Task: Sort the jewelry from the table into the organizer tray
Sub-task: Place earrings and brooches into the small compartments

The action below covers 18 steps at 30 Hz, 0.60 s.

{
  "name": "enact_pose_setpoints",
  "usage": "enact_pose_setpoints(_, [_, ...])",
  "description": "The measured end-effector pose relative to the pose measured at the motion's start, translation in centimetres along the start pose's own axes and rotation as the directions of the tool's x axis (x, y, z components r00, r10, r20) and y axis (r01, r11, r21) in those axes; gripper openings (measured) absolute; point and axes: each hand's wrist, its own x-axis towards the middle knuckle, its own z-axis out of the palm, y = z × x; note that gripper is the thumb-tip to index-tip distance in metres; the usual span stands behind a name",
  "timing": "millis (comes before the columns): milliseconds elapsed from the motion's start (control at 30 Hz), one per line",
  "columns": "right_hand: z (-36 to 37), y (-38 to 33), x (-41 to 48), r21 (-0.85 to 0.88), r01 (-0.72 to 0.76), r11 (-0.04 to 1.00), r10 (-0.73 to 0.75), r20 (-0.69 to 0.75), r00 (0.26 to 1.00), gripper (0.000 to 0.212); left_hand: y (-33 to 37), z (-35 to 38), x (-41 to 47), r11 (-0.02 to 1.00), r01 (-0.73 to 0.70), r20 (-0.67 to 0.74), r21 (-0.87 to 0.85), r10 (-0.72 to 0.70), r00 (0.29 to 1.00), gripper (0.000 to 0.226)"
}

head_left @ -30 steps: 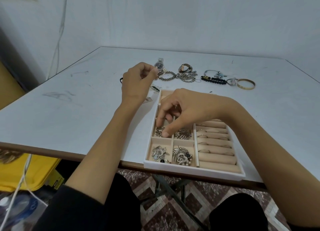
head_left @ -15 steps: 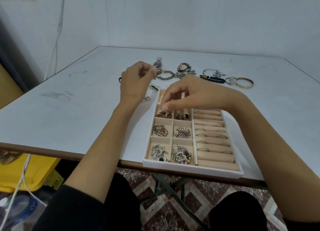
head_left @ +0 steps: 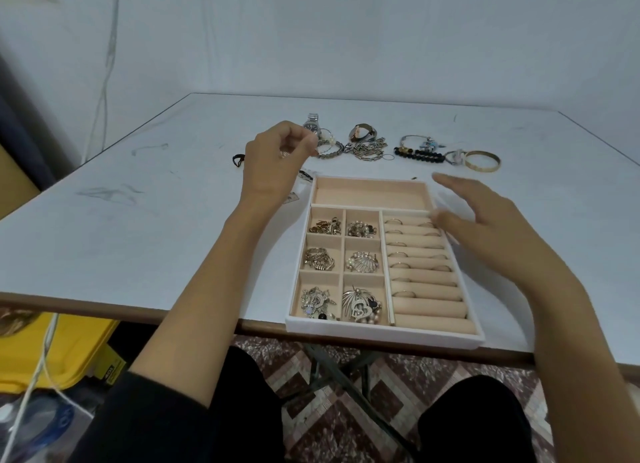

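The organizer tray [head_left: 381,334] has a white rim and beige lining and lies at the table's front edge. Its small left compartments hold brooches and earrings [head_left: 362,305], its right rolls hold several rings [head_left: 403,293], and its long back compartment [head_left: 370,195] is bare. My left hand [head_left: 277,161] hovers left of the tray's back corner, its curled fingers pinching a small metallic piece that is barely visible. My right hand [head_left: 478,216] is blurred, with spread fingers, over the tray's right back edge and holds nothing.
A row of jewelry lies behind the tray: a steel watch [head_left: 313,125], a beaded bracelet [head_left: 329,148], a second watch [head_left: 362,131], a chain [head_left: 369,151], black beads [head_left: 419,154] and a gold bangle [head_left: 482,161]. A black item [head_left: 238,160] lies far left. A yellow bin [head_left: 52,351] stands under the table.
My right hand has lifted out of the tray's left compartments, swung back and to the right, and spread its fingers. My left hand has stayed in place.
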Motion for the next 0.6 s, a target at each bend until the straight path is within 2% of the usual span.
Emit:
enact_pose_setpoints(167, [0.8, 1.1, -2.9, 0.051, -0.044, 0.998, 0.044, 0.013, 0.999, 0.045, 0.0, 0.1, 0.0, 1.0, -0.013, 0.025, -0.009, 0.013, 1.0, 0.009])
enact_pose_setpoints(233, [1.1, 1.6, -3.5, -0.103, -0.045, 0.994, 0.048, 0.025, 0.999, 0.047, 0.0, 0.1, -0.1, 1.0, -0.017, 0.029, -0.013, 0.017, 0.999, 0.01])
enact_pose_setpoints(333, [1.5, 2.1, -3.5, -0.388, -0.023, 0.922, 0.061, 0.087, 0.994, 0.05, 0.2, 0.0, -0.1, 0.999, -0.006, 0.051, -0.034, 0.008, 0.999, 0.009])
enact_pose_setpoints(467, [1.5, 2.0, -3.4, -0.424, -0.023, 0.906, 0.072, 0.099, 0.992, 0.05, 1.7, -0.5, -0.7, 0.987, 0.011, 0.118, -0.158, 0.008, 0.993, 0.005])
enact_pose_setpoints(600, [1.5, 2.0, -3.3, -0.424, -0.033, 0.905, 0.077, 0.089, 0.993, 0.05, 3.2, -2.0, -2.5, 0.987, -0.007, 0.264, -0.159, 0.049, 0.963, 0.004])
